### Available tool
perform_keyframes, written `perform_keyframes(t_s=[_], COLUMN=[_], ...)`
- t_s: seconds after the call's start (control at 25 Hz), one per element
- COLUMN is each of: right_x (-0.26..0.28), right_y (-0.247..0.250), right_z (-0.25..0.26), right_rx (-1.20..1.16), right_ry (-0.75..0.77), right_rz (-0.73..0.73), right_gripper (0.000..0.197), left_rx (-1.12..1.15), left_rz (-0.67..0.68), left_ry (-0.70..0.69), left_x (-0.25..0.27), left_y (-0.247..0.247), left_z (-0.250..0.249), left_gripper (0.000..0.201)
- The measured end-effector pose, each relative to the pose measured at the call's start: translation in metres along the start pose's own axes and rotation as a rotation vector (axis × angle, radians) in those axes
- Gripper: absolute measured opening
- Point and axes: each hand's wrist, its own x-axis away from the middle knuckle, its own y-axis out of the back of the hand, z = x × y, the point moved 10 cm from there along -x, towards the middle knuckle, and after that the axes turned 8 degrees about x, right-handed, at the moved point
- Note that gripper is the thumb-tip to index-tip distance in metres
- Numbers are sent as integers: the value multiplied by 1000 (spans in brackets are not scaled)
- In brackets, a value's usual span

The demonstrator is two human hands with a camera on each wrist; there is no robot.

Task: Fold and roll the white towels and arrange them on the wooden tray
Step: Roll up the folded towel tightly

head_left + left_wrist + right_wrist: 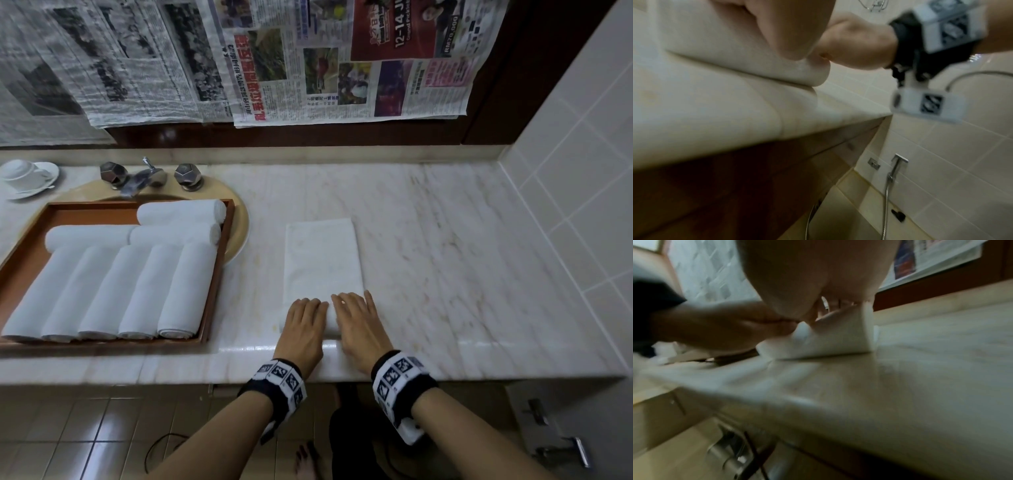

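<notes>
Both hands sit side by side on the near end of the folded towel (323, 263), palms down. Left hand (305, 325) fingers curve over the started roll at the towel's near edge; right hand (356, 322) the same, fingers laid forward over it. Right wrist view shows the near end lifted and bent up under the fingers, so each grip is curled round the roll, not flat. Exactly how far each grip closes: blurred, cannot tell.

Towel is a long narrow white strip lying flat on the marble bench (445, 240), running away from the person; its near end is close to the bench front edge. Open bench to the right up to the tiled wall (582, 171), and beyond the towel's far end.

Wooden tray (85, 214) lies left of the towel, apart from it, over the sink (239, 222). Eight rolled towels (109, 287) in it: five side by side in front, three crosswise behind, touching. Bare tray floor at the back left. Tap (144, 178) behind the tray, cup and saucer (24, 176) far left.
</notes>
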Motion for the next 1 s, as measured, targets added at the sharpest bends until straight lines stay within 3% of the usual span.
perform_keyframes(t_s=[0.16,0.28,0.4,0.52,0.64,0.76,0.84,1.0], right_x=[8,-12,-22,-18,4,22,15,-21], right_y=[-6,1,4,5,1,-15,-14,2], right_z=[13,1,-4,-1,9,20,17,3], right_rx=[39,-24,-63,-67,17,59,104,-36], right_ry=[48,53,95,86,26,11,6,-9], right_rz=[-51,-13,72,60,-29,31,65,31], right_gripper=[61,58,39,35,53,75,74,59], left_rx=[-29,5,16,43,52,-20,-53,18], left_rz=[112,52,-32,-3,49,137,183,11], left_ry=[-10,46,-21,-46,9,67,99,88], left_x=[-36,-35,-11,2,-11,-42,-54,-44], left_y=[11,15,8,1,4,9,7,20], left_z=[3,6,-6,-7,-3,8,12,8], left_gripper=[41,46,58,60,52,41,38,48])
